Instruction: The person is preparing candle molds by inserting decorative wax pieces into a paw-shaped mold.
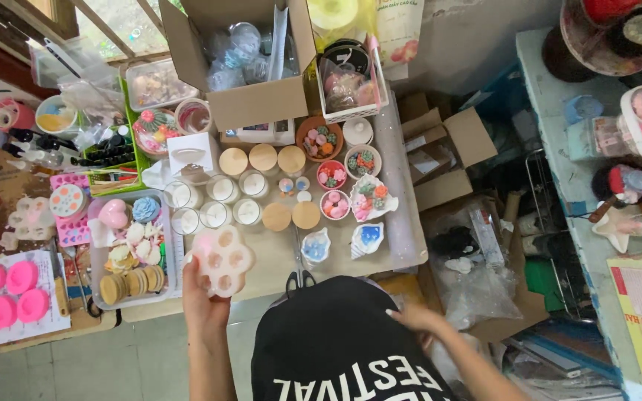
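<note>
Gripping a translucent flower-shaped mould (221, 260), left hand (200, 301) fingers wrap its edge; right hand (419, 319) lies loose.

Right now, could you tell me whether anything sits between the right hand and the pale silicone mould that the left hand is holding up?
Yes: the person's own torso in the black shirt lies between the right hand and the pale silicone mould, which the left hand grips from below.
</note>
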